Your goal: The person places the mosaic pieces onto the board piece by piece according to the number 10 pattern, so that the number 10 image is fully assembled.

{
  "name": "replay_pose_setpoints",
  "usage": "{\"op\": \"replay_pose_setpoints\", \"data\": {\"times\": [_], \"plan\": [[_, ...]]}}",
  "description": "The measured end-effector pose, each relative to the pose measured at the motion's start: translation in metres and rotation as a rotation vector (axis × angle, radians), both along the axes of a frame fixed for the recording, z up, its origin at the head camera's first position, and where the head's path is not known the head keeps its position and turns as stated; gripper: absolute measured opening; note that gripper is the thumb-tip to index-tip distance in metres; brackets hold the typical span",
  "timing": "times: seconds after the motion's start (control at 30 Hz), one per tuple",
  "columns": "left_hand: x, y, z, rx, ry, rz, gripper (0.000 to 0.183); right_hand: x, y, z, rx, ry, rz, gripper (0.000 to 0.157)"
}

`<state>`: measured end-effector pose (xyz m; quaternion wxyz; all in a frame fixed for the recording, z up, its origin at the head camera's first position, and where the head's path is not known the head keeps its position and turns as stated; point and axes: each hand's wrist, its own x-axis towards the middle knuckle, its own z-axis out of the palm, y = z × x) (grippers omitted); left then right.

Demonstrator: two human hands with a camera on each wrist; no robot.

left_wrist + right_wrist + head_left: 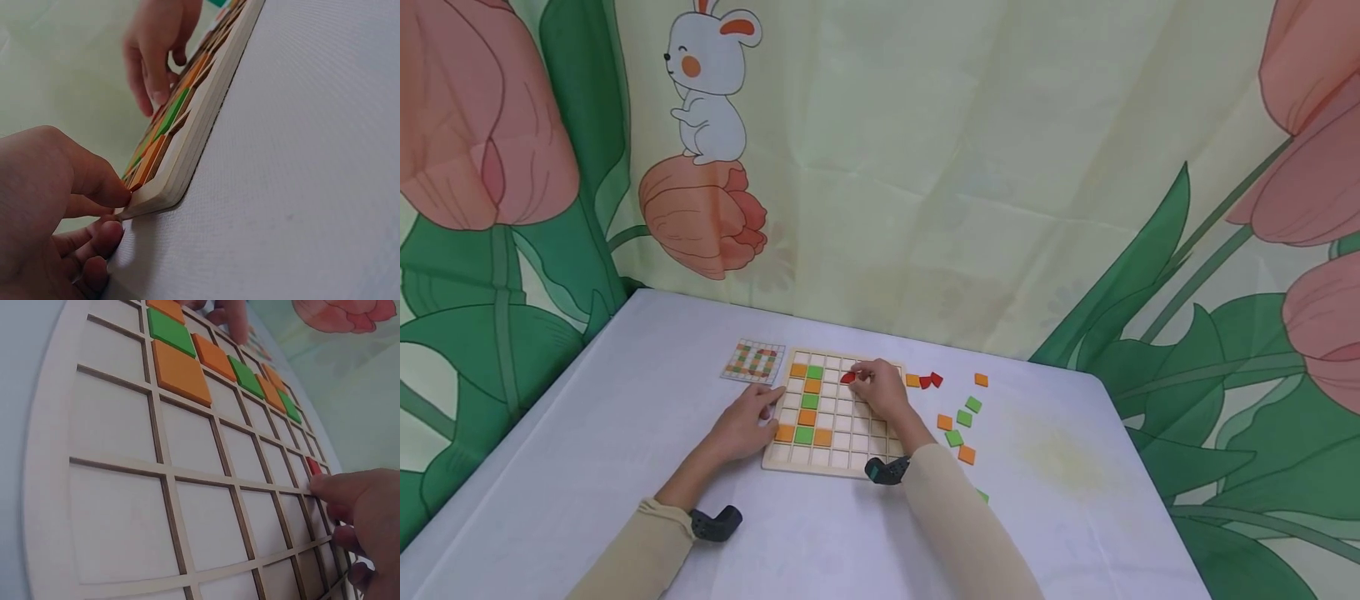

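A wooden grid board (842,472) lies on the table, with orange and green tiles in several cells on its left side. At the board's left edge, my left hand (747,422) holds the rim. One fingertip lies over the corner by an orange tile (149,164), and the other fingers curl against the side. My right hand (883,390) is over the upper middle of the board, pinching a red tile (847,377) at a cell. Fingertips partly cover that tile, also in the right wrist view, where the red tile (314,465) shows beside the fingers.
A printed pattern card (754,361) lies beyond my left hand. Right of the board are loose red tiles (931,381), orange tiles (981,380) and green tiles (964,418). One green tile (982,496) is partly behind my right sleeve. A patterned curtain (910,208) hangs behind the table.
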<state>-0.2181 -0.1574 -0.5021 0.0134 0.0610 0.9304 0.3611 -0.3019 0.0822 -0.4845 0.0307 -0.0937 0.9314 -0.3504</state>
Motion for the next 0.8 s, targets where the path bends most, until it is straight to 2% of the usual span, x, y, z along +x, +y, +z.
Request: {"op": "replay_pose_setpoints", "data": {"times": [0.37, 0.67, 0.8], "plan": [[0.000, 0.000, -0.001, -0.013, -0.005, -0.007, 0.059, 0.011, 0.017, -0.004, -0.060, 0.048, 0.016, 0.026], [0.000, 0.001, -0.001, -0.012, -0.018, -0.007, 0.059, 0.024, 0.033, 0.007, -0.058, 0.075, 0.037, 0.025], [0.000, 0.000, 0.001, -0.009, -0.009, -0.019, 0.059, 0.031, 0.045, 0.013, -0.064, 0.077, 0.011, 0.024]]}}
